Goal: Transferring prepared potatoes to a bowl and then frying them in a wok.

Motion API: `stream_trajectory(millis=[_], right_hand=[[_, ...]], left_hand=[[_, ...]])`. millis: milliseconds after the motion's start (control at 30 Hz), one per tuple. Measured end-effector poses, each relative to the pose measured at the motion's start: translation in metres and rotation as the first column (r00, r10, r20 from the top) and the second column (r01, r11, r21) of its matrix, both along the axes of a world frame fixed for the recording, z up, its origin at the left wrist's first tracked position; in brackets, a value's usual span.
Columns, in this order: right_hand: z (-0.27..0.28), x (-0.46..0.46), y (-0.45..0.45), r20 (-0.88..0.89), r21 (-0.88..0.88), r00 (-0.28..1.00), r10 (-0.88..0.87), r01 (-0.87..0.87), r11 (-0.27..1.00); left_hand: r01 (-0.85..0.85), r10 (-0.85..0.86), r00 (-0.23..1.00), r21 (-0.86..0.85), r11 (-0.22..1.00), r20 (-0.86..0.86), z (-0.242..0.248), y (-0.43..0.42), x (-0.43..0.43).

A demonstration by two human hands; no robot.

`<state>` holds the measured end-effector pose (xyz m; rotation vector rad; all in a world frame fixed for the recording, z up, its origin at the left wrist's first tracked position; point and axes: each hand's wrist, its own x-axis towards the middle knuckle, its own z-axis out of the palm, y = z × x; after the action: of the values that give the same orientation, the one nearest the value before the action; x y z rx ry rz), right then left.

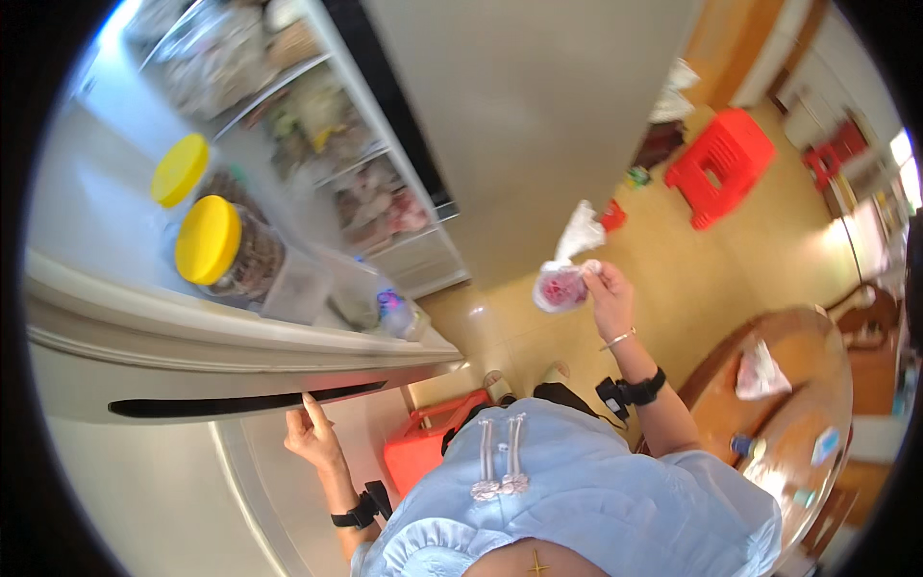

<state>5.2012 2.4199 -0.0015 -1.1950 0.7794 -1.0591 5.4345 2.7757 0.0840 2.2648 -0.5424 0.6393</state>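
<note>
My right hand (613, 292) pinches the gathered top of a thin plastic bag (561, 288) with something dark pink inside. A white plastic tail (580, 229) of the bag sticks out beyond it, over the floor. At lower left, my left hand (316, 436) has a finger hooked at the dark recessed handle (216, 406) of an open refrigerator door (144, 451). The door's inner shelf holds two jars with yellow lids, a near jar (209, 241) and a farther jar (180, 171). A small bottle (396, 314) stands at the shelf's end.
Filled plastic bags (216, 65) crowd the refrigerator shelves. A second pale door panel (533, 86) stands ahead. Red plastic stools, one large (721, 169), are on the tiled floor (533, 339). An oval wooden table (721, 411) at right bears a plastic bag (761, 373). A red container (422, 447) sits near my feet.
</note>
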Motion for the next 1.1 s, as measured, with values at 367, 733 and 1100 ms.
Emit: stream_trajectory(millis=[367, 733, 1100], right_hand=[[-0.011, -0.054, 0.022, -0.121, -0.015, 0.935, -0.335, 0.335, 0.942], [-0.019, -0.082, 0.024, -0.024, 0.027, 0.771, -0.636, 0.636, 0.771], [-0.035, -0.179, 0.037, -0.071, -0.084, 0.401, -0.913, 0.91, 0.406]], left_hand=[[-0.116, -0.019, 0.949, 0.402, 0.908, 0.316, -0.017, -0.163, 0.109], [-0.01, -0.043, 0.995, 0.506, 0.862, 0.093, -0.034, -0.257, 0.199], [0.111, -0.078, 0.993, 0.516, 0.849, -0.085, -0.043, -0.292, 0.191]])
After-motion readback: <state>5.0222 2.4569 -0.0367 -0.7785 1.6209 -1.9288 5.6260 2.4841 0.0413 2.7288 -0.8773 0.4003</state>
